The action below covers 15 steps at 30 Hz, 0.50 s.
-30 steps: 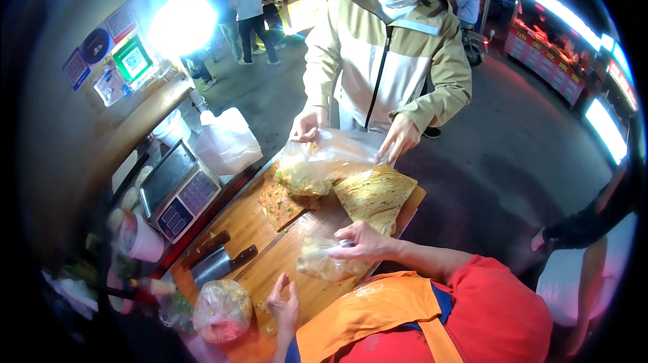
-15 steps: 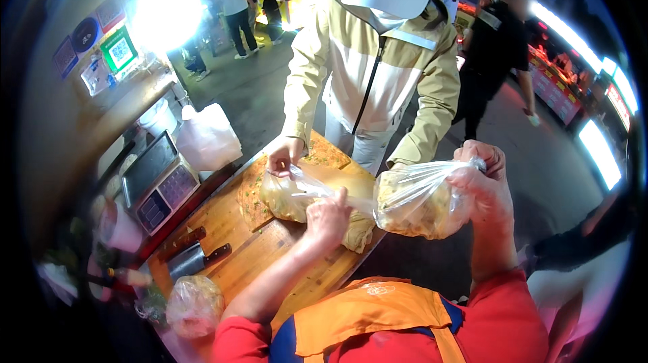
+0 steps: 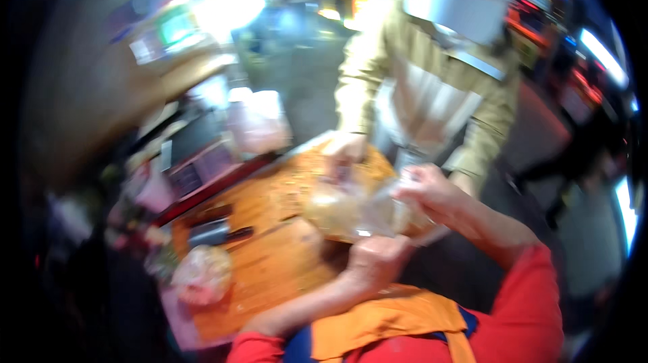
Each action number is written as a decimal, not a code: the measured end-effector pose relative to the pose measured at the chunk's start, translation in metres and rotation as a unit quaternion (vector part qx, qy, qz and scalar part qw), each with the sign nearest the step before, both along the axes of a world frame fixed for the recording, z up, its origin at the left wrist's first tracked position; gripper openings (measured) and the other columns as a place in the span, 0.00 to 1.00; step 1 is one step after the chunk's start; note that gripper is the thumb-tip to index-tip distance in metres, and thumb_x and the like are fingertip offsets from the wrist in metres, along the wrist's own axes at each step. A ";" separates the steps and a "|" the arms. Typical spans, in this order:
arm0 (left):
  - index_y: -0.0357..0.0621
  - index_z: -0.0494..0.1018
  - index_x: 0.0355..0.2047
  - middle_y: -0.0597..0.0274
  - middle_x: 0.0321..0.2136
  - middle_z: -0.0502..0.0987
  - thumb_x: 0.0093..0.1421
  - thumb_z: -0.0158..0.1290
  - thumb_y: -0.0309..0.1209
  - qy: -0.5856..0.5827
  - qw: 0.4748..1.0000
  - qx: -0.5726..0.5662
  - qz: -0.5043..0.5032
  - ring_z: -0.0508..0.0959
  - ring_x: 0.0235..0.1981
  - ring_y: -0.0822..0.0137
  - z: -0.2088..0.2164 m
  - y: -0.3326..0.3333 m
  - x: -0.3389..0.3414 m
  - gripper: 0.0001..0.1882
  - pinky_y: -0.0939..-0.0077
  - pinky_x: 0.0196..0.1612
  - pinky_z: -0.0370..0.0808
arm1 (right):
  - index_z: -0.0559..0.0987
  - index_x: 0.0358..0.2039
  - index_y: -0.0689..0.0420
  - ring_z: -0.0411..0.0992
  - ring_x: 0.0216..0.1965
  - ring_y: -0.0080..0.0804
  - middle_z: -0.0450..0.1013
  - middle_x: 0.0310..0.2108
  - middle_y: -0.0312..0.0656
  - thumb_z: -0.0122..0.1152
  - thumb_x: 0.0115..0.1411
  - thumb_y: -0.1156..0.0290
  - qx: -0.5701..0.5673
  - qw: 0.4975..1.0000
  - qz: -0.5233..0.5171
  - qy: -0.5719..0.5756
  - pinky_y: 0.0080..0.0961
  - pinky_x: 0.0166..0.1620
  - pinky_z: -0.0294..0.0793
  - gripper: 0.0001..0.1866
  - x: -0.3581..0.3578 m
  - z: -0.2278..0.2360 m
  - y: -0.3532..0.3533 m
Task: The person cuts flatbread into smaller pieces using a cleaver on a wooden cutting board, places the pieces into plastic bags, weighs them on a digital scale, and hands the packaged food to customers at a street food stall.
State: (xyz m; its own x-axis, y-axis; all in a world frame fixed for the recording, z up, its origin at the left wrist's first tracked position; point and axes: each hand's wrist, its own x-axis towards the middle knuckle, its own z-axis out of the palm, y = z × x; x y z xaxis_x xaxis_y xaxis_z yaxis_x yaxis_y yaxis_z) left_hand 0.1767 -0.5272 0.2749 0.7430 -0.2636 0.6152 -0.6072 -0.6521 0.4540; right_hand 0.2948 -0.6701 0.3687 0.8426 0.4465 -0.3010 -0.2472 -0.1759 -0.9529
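The whole picture is smeared by motion. My right hand (image 3: 428, 191) is closed on the upper part of a clear plastic bag (image 3: 413, 229) with pale yellowish food in it. Lower down and to the left, my left hand (image 3: 381, 258) makes a fist against stretched clear film, seemingly gripping the bag's edge. Left of both hands, a second clear bag (image 3: 329, 211) with similar food hangs above the wooden board. A facing person's hand (image 3: 345, 149) is at its top. Beneath lies a large flat bread (image 3: 293, 174) with a speckled top.
A cleaver (image 3: 209, 232) and a dark-handled knife (image 3: 208, 213) lie on the wooden board (image 3: 270, 275). A knotted bag (image 3: 202, 274) sits at its near left corner. Beyond are a scale (image 3: 196, 167) and white plastic bags (image 3: 260, 120). The facing person (image 3: 432, 86) stands across the board.
My view has swung, shifting the scene rightward. My right hand has come down and left with its bag, closer to my left hand, which now sits lower beneath the film.
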 end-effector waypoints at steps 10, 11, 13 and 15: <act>0.41 0.68 0.45 0.48 0.34 0.75 0.54 0.51 0.25 -0.086 0.985 -0.130 -0.069 0.77 0.37 0.48 0.029 -0.007 -0.037 0.16 0.58 0.39 0.74 | 0.78 0.37 0.61 0.76 0.28 0.34 0.77 0.33 0.47 0.67 0.56 0.64 -0.311 0.926 0.130 -0.172 0.30 0.32 0.77 0.15 -0.039 -0.009 -0.042; 0.40 0.67 0.47 0.47 0.37 0.74 0.54 0.51 0.25 -0.103 0.982 -0.135 -0.086 0.77 0.40 0.47 0.035 0.001 -0.044 0.18 0.58 0.41 0.74 | 0.79 0.35 0.60 0.76 0.27 0.37 0.77 0.31 0.46 0.67 0.56 0.63 -0.329 0.915 0.109 -0.209 0.31 0.32 0.77 0.14 -0.035 -0.014 -0.043; 0.39 0.68 0.46 0.47 0.38 0.74 0.54 0.53 0.25 -0.101 0.986 -0.093 -0.093 0.77 0.41 0.47 0.021 0.003 -0.039 0.18 0.57 0.43 0.74 | 0.80 0.31 0.59 0.76 0.27 0.42 0.77 0.28 0.45 0.66 0.57 0.61 -0.349 0.893 0.073 -0.274 0.33 0.32 0.76 0.13 -0.012 -0.037 -0.052; 0.38 0.70 0.44 0.49 0.36 0.75 0.52 0.56 0.26 -0.077 0.990 -0.052 -0.104 0.77 0.40 0.48 0.033 0.018 -0.044 0.18 0.58 0.42 0.74 | 0.80 0.27 0.57 0.75 0.26 0.47 0.77 0.24 0.44 0.66 0.58 0.59 -0.370 0.870 0.023 -0.325 0.34 0.32 0.74 0.14 0.012 -0.049 -0.060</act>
State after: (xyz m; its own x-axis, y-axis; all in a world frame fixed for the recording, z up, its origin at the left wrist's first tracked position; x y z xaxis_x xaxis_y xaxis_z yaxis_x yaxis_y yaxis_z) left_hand 0.1324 -0.5090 0.3082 0.5746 -0.3293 0.7493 -0.7906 -0.4602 0.4040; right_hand 0.3070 -0.7297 0.3195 0.9287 0.3705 0.0136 0.3252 -0.7966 -0.5095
